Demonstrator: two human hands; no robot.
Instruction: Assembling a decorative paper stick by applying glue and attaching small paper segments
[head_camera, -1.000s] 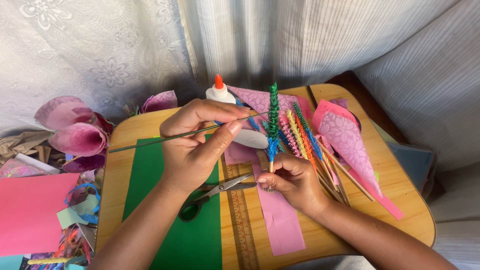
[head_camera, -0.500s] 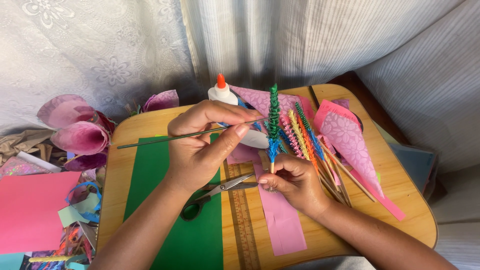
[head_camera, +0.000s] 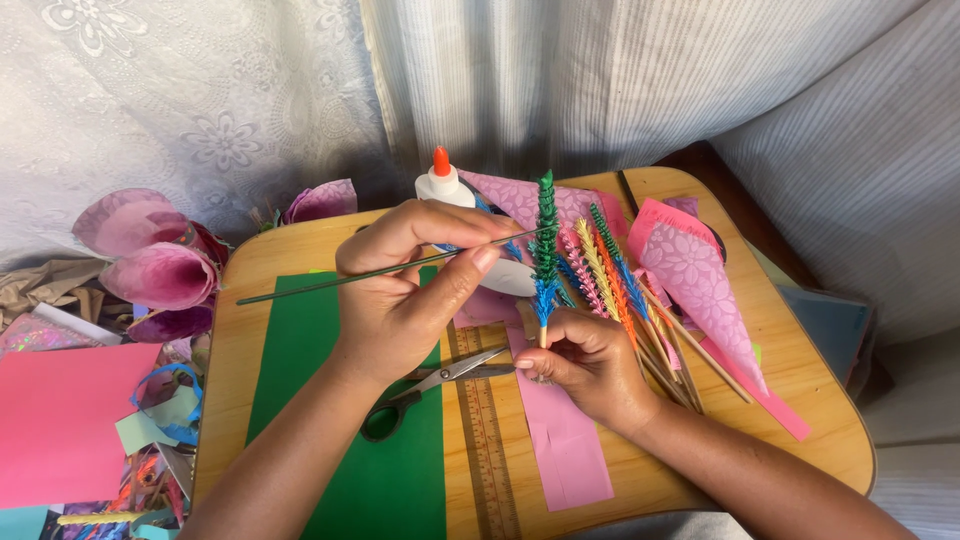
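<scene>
My left hand (head_camera: 405, 290) pinches a thin green strip (head_camera: 300, 287) that stretches out to the left and reaches right to the top of a stick. My right hand (head_camera: 590, 365) holds that upright stick (head_camera: 546, 250) by its bare wooden base; it is wrapped in spiky green paper above and blue paper below. Both hands hover over a small wooden table (head_camera: 700, 460). A green paper sheet (head_camera: 300, 370) lies under my left hand, with scissors (head_camera: 430, 385), a wooden ruler (head_camera: 490, 450) and a pink paper strip (head_camera: 565, 450) below the hands.
A white glue bottle with an orange cap (head_camera: 440, 180) stands at the table's back. Several colourful wrapped sticks (head_camera: 610, 275) and pink patterned cones (head_camera: 695, 275) lie at the right. Purple paper flowers (head_camera: 150, 260), a pink sheet (head_camera: 60, 420) and paper scraps sit at the left. Curtains hang behind.
My left hand has shifted slightly right with the green strip, so its free end lies further right. The right hand and the upright stick have stayed in place.
</scene>
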